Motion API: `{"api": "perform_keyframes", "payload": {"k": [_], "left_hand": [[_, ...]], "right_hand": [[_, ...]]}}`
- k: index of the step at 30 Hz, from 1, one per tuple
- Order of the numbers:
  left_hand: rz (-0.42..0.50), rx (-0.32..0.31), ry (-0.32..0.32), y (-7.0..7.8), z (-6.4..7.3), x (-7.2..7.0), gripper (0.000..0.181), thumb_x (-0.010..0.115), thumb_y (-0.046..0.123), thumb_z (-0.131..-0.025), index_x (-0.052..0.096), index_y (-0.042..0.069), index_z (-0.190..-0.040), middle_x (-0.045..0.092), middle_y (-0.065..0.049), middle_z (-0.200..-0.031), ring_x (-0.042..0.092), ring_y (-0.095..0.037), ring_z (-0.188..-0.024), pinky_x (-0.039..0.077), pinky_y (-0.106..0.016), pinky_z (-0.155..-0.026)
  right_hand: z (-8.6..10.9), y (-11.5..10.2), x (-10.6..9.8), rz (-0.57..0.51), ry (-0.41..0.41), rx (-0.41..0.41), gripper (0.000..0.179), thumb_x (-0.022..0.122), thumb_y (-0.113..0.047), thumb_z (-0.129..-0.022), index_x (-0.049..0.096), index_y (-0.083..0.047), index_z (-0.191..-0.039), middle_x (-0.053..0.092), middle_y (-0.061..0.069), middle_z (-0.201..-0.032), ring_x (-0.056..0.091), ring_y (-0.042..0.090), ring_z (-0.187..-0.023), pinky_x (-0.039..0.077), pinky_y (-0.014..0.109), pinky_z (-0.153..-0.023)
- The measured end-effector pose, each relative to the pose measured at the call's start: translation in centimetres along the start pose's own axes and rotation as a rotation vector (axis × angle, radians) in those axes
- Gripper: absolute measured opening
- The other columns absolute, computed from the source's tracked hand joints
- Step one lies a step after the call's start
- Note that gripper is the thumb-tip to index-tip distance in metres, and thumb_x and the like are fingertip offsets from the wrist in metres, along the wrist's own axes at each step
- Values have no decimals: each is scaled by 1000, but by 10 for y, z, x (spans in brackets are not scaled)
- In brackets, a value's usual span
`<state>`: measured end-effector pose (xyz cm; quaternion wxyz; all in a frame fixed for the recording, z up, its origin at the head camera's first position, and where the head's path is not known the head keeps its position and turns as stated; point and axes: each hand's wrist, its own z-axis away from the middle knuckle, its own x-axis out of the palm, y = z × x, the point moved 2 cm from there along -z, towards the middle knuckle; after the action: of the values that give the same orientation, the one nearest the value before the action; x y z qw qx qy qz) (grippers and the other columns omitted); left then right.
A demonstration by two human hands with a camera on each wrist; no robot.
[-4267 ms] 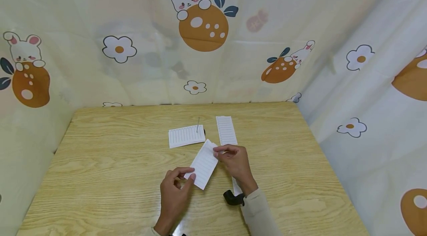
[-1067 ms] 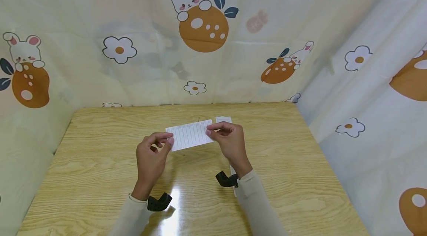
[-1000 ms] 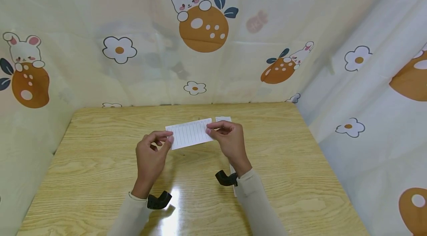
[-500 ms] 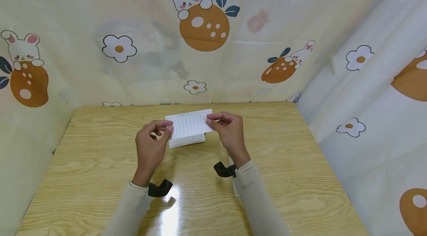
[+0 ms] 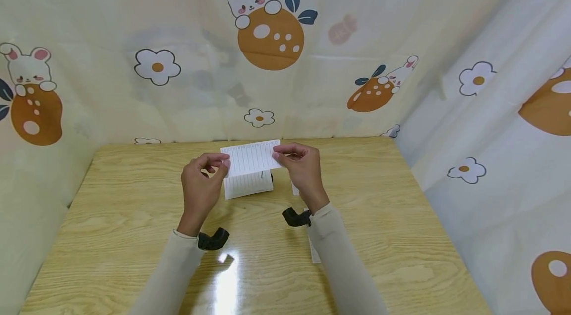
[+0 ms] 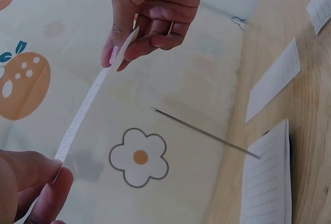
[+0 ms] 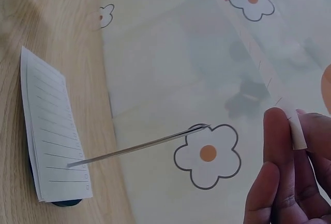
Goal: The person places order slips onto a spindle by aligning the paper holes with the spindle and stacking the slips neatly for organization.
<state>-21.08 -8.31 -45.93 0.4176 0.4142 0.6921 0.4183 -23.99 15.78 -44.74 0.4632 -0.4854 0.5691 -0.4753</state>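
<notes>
A lined white paper slip [image 5: 251,158] is held up by its two short ends, well above the table. My left hand [image 5: 200,191] pinches its left end between thumb and fingers, and my right hand [image 5: 305,171] pinches the right end. Beneath and partly behind it, a small stack of lined slips [image 5: 247,187] lies pierced on a paper spike. In the right wrist view the thin metal spike [image 7: 139,145] rises through the stack near one end, and a bit of its dark base [image 7: 70,203] shows below. The held slip [image 7: 258,63] is apart from the spike's tip.
Another lined slip [image 5: 296,189] lies right of the stack, mostly hidden by my right hand. Nearer to me, more paper [image 5: 315,251] sticks out under my right forearm. The wooden table [image 5: 134,216] ends at a patterned curtain [image 5: 187,97] behind.
Both hands took the slip from low over the table, turned it sideways, and have since raised it up and away. The pierced stack, covered about a second ago, shows again below it.
</notes>
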Motion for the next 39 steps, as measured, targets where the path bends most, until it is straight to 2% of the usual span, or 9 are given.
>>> {"api": "perform_keyframes", "payload": {"k": [9,16,21,29,34,39], "left_hand": [[-10,-13,-8,-7,-7,5,9,77,10,-95,82,12,-102,76,-12,-89,53,-18,-83,38,-28,-70],[-4,-7,-12,-13,-10,8,9,76,8,-95,82,9,-102,77,-14,-89,55,-20,-82,40,-26,-75],[-20,-34,-18,-18,-12,11,9,76,10,-96,82,9,-103,77,-14,-90,57,-20,-83,41,-25,-76],[-51,-73,-23,-28,-13,14,11,75,11,-96,82,9,-104,78,-14,-92,57,-21,-85,40,-25,-76],[-50,-74,-18,-30,-13,15,11,75,11,-95,83,9,-103,77,-14,-90,56,-21,-84,40,-25,-75],[-53,-73,-18,-33,-14,16,11,75,11,-95,83,10,-103,78,-14,-91,57,-21,-84,41,-25,-76]], "right_hand": [[-8,8,4,17,16,55,11,84,-9,-91,83,-5,-101,79,7,-104,70,14,-68,60,36,-76],[-13,16,6,28,15,85,10,84,-9,-91,83,-5,-100,79,8,-104,71,15,-72,57,31,-72],[-15,23,7,35,12,112,10,83,-8,-91,83,-6,-101,78,7,-105,71,17,-76,58,36,-74],[-17,32,8,23,12,124,8,84,-5,-90,84,-8,-97,78,6,-104,72,22,-80,58,37,-73],[-17,35,9,16,13,128,8,84,-5,-90,84,-8,-98,78,7,-105,70,16,-75,57,31,-70],[-17,36,9,16,18,130,8,83,-5,-91,84,-8,-98,78,7,-105,71,22,-78,55,25,-66]]}}
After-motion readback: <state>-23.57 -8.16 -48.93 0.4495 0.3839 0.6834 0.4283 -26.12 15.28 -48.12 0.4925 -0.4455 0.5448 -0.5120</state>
